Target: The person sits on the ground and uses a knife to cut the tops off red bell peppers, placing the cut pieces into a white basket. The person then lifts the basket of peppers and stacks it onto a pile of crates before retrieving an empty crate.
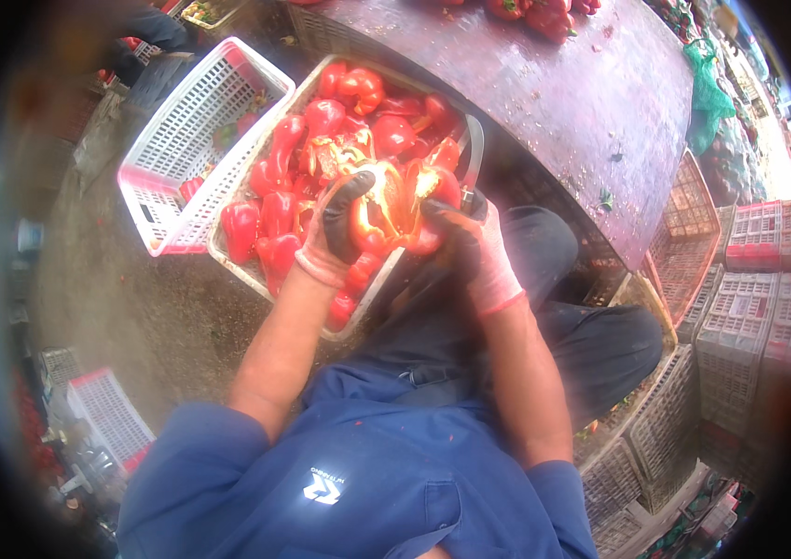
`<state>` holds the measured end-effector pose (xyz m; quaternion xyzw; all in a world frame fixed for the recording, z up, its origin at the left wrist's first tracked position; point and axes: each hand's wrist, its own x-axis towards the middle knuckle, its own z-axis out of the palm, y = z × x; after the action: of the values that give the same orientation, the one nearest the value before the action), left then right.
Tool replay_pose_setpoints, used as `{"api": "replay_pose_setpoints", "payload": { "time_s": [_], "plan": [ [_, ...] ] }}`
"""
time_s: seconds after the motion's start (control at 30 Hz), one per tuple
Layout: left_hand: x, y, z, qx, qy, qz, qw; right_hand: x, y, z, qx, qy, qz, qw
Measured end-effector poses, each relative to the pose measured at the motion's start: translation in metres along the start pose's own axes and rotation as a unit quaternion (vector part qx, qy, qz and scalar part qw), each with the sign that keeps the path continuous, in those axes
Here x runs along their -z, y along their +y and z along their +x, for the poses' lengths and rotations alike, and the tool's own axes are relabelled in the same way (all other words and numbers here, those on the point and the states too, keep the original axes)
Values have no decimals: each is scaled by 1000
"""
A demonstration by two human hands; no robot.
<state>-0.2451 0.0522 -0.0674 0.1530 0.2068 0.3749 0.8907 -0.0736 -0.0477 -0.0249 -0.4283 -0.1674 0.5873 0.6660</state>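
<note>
In the middle of the head view, a red bell pepper (383, 202) is split wide, its pale inner ribs and seeds showing. My left hand (341, 216), in a pink and black coated work glove, grips one side of it. The matching gloved right hand (469, 237) holds the other side, and a knife with a curved blade (473, 150) sticks up from between its fingers. Both hands are over a plastic crate (238, 271) filled with red peppers (280, 213), some whole and some cut. My right fingertips are partly hidden behind the pepper.
Left of the pepper crate stands a white and pink crate (189, 133) with a few scraps inside. A metal-like table (570, 112) with more red peppers (545, 17) lies ahead to the right. Stacked crates (738, 314) and a green mesh bag (706, 98) are at the right. Another person's leg shows at upper left.
</note>
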Motion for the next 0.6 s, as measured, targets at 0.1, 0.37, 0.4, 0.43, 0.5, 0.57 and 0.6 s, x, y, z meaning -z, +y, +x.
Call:
{"api": "replay_pose_setpoints", "payload": {
  "time_s": [0.1, 0.37, 0.4, 0.43, 0.5, 0.57, 0.6],
  "plan": [
    [-2, 0, 2, 35, -42, -97, 994, 1, 2, 1, -2, 31, -31, 999],
    [28, 7, 29, -88, 57, -46, 993, -14, -4, -5, -5, 100, -158, 982],
    [41, 10, 34, -104, 69, -44, 991, -20, -5, -3, -2, 100, -155, 983],
    [54, 13, 40, -111, 81, -40, 990, -24, -4, 0, 0, 101, -154, 983],
    [67, 17, 44, -123, 106, -33, 986, -24, 6, 10, 65, 118, -172, 976],
    [70, 28, 33, -160, 144, -32, 976, -29, -6, 12, 64, 151, -170, 972],
    [99, 51, 26, -168, 146, -32, 974, -24, -18, 15, 74, 152, -129, 977]
  ]
}}
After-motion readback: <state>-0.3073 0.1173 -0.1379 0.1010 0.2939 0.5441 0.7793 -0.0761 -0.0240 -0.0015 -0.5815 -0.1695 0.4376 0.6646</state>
